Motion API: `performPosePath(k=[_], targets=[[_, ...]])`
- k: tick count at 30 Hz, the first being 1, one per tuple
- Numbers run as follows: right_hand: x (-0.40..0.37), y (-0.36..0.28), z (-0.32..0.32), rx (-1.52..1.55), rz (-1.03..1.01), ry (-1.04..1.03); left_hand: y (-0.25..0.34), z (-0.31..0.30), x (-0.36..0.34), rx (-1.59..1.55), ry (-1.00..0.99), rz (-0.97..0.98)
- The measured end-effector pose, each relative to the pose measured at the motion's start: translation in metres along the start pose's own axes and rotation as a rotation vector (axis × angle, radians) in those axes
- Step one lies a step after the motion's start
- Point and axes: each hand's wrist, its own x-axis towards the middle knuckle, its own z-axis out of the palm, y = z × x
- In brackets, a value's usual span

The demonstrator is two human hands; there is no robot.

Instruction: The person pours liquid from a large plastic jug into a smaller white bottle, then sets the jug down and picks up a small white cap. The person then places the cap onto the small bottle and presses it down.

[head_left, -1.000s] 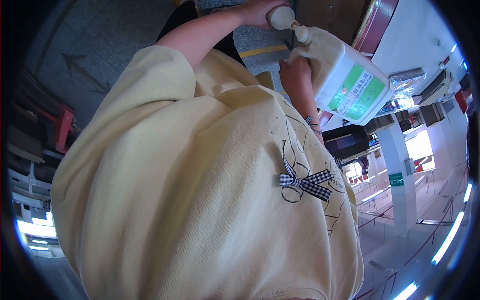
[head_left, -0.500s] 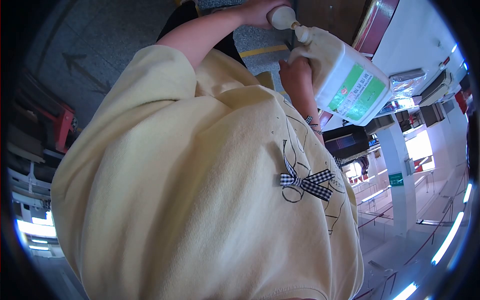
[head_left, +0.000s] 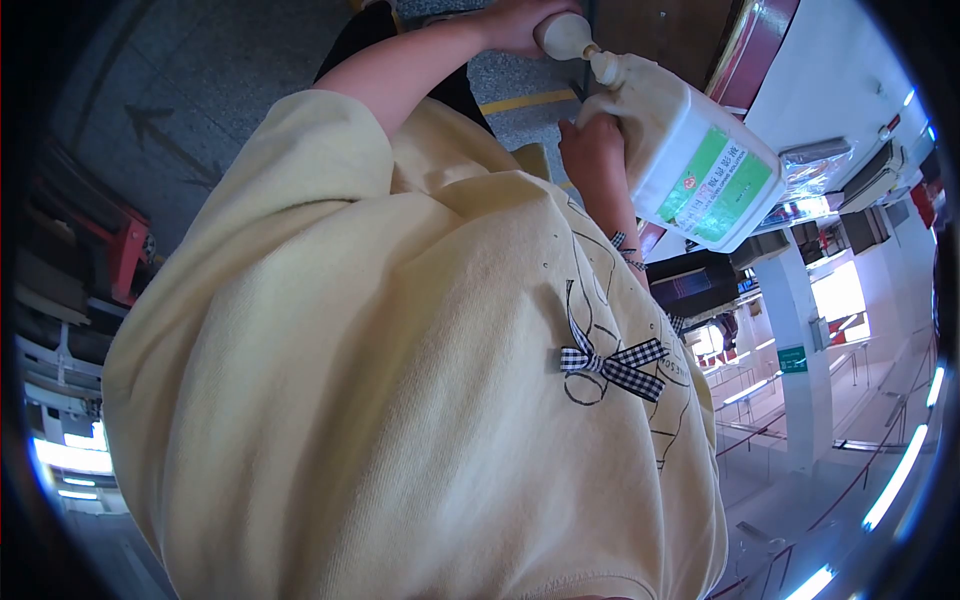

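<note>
At the top of the view, my left hand (head_left: 520, 25) is closed around a small pale bottle (head_left: 565, 36). The narrow end of this bottle meets the mouth of a large white jug (head_left: 665, 140), and I cannot make out whether liquid flows between them. The jug is tilted, its mouth towards the small bottle. It bears a green and white label (head_left: 715, 185). My right hand (head_left: 595, 150) is wrapped round the jug near its handle, below the mouth, and its fingers are partly hidden.
Beyond my hands lies a grey floor with a yellow line (head_left: 528, 101). Behind the jug is a dark red edge (head_left: 752, 55) beside a white surface. A clear plastic-wrapped stack (head_left: 815, 165) lies to the right. A red metal frame (head_left: 125, 250) stands far left.
</note>
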Motion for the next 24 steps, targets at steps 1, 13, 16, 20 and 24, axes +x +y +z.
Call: performPosePath(k=[1,13,16,20,24], targets=[[0.0,0.0,0.0,0.0,0.0,0.0,0.001,-0.001,0.0,-0.003,-0.008,-0.011],[-0.003,-0.009,-0.008,-0.009,-0.016,-0.033,-0.005,0.006,-0.001,0.027,0.0,-0.016],[-0.002,-0.007,-0.006,-0.007,-0.005,-0.036,-0.004,0.003,-0.001,0.014,0.006,0.008],[-0.002,-0.01,-0.008,-0.014,0.02,-0.034,-0.006,0.006,0.001,0.014,-0.007,0.008],[-0.003,-0.012,-0.01,-0.017,0.001,-0.035,-0.007,0.007,0.0,0.005,0.034,0.021]])
